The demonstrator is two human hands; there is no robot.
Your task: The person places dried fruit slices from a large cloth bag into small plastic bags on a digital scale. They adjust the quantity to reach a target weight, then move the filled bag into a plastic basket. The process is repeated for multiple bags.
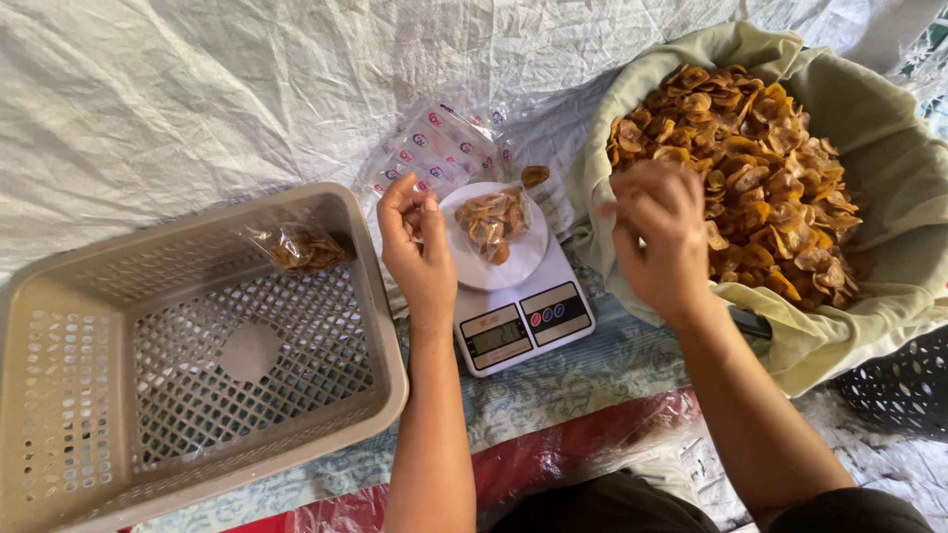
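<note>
Fingers of the left hand (415, 242) pinch the clear bag of chips (491, 221) lying on the kitchen scale (513, 296), just to its right; the right hand (660, 237) (curled, contents unclear) hovers beside the cloth-lined basket of chips (760, 168).

Scale (520, 316) between crate (188, 355) and basket (889, 168)

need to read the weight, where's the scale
In the head view the white kitchen scale sits centre, between the left hand and right hand, right of the beige basket.

Beige perforated basket (188, 415), golden-brown chips (760, 168), white scale (518, 311)
</note>
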